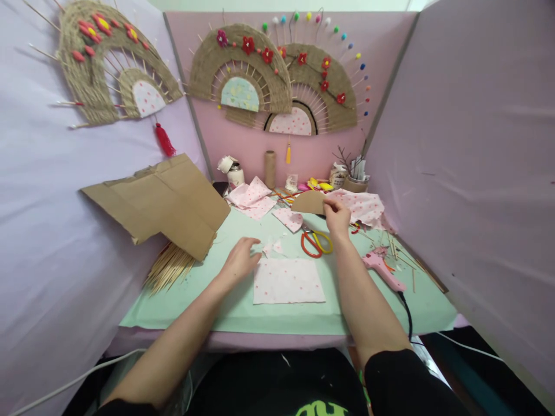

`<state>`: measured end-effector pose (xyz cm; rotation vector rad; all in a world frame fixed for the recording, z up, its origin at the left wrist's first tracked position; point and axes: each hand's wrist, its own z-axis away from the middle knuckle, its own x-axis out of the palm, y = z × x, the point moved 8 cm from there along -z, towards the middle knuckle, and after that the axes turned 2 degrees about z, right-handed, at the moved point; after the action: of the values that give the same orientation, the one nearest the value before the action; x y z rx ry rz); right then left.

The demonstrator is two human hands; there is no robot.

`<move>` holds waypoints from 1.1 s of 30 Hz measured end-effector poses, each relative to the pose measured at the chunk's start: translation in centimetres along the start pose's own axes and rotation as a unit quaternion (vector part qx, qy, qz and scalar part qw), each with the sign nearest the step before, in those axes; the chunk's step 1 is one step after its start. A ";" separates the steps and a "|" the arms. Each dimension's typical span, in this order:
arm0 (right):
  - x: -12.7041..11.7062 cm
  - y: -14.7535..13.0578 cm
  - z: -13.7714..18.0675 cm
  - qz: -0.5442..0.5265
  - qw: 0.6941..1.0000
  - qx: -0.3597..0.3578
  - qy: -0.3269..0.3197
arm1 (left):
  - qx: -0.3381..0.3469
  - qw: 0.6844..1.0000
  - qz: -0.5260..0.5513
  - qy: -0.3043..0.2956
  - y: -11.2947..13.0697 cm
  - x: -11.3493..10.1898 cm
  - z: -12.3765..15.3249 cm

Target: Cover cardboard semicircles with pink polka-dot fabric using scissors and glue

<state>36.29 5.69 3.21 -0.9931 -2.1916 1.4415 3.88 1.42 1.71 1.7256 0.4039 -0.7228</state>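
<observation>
My right hand (337, 218) pinches the right end of a brown cardboard half-disc (309, 203), held toward the back of the table. Fingers apart and holding nothing, my left hand (241, 259) hovers at or rests on the upper left corner of a pale pink dotted fabric rectangle (288, 281); I cannot tell whether it touches. Small white-pink scraps (273, 248) lie by its fingertips. Between the hands and further back are scissors with red and yellow handles (315, 241), beside a folded piece of dotted fabric (288, 219).
A pink glue gun (384, 270) with a black cord lies at right. Large cardboard (173, 199) covers bamboo sticks (170, 267) at left. More dotted fabric (252, 197), a twine spool (269, 169) and jars stand at the back. Decorated twine fans (243, 43) hang on the walls.
</observation>
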 end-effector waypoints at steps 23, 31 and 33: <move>1.8 -0.4 1.0 -0.058 0.997 0.023 -0.042 | 0.049 0.954 -0.214 -0.204 2.2 6.3 1.2; 4.3 -1.6 8.1 -0.230 0.932 0.204 -0.193 | -0.013 0.965 -0.254 -0.066 3.0 4.4 6.0; 4.4 -1.3 11.1 -0.228 0.915 0.249 -0.222 | 0.003 0.967 -0.252 -0.029 2.4 2.2 6.4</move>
<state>25.89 1.12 -0.85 0.0297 -1.9598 1.9571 5.39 -5.57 1.12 1.6145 0.8154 -1.1360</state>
